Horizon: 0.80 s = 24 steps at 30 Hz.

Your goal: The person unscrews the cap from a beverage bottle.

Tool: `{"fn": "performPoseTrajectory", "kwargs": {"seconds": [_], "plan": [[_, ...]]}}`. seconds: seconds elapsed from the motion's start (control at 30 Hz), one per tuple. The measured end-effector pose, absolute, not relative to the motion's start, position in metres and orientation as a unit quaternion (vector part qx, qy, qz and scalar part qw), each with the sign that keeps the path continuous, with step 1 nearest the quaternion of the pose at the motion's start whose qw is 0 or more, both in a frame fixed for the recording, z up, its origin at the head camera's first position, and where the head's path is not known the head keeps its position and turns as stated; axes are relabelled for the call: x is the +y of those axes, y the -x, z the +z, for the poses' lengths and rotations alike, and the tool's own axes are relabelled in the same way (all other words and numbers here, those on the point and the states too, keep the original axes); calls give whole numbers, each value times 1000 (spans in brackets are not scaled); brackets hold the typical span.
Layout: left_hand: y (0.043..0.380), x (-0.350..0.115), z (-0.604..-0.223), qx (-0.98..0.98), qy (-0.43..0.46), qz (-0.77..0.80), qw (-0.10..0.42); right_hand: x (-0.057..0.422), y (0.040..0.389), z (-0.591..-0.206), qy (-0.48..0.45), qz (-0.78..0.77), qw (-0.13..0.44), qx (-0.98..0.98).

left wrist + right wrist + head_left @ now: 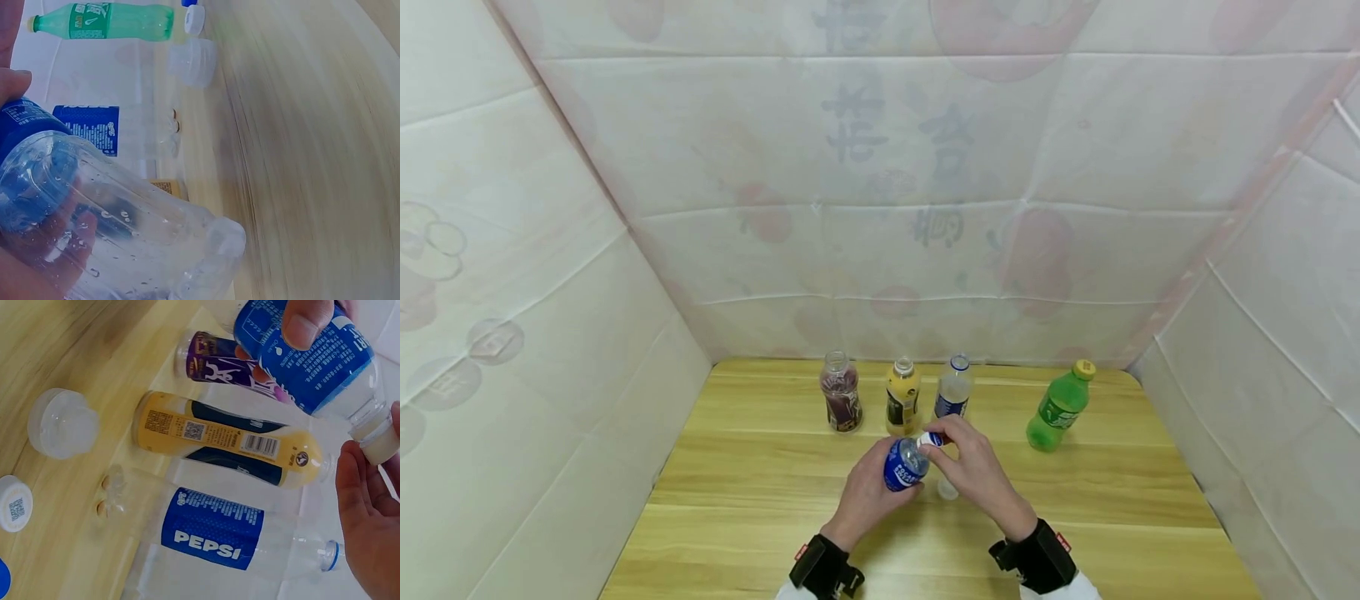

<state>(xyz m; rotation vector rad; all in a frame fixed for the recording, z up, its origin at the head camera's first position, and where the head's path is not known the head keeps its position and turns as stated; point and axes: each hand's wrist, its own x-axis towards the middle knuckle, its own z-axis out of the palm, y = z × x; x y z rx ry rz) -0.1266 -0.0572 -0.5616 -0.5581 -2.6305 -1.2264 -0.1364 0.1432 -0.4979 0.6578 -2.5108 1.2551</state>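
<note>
Above the table, my left hand grips a clear plastic drink bottle with a blue label round its body. The bottle is tilted, its neck toward my right hand. Thumb and fingers of that right hand pinch the white cap at the bottle's mouth. In the left wrist view the bottle's bare lower part fills the foreground, with droplets on its inner wall. Low beside my right hand, a translucent cap lies on the table.
An open purple-labelled bottle, an open yellow bottle and an open Pepsi bottle stand in a row behind my hands. At right stands a green bottle with a yellow cap. A white cap and blue cap lie nearby.
</note>
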Motion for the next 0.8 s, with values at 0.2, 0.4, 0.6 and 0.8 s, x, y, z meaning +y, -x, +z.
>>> {"fn": "performPoseTrajectory", "kwargs": {"seconds": [0.2,0.4,0.6,0.8], "plan": [[127,-57,-562,-878,184,-436,75,146,137,-494,-249,438,108,-857],[128,-57,-563,-872,176,-454,58,149,135,-489,-264,450,79,-850],[128,-57,-564,-870,175,-458,54,151,135,-488,-274,460,46,-843],[129,-58,-564,-873,174,-452,49,151,135,-491,-260,477,23,-839]]}}
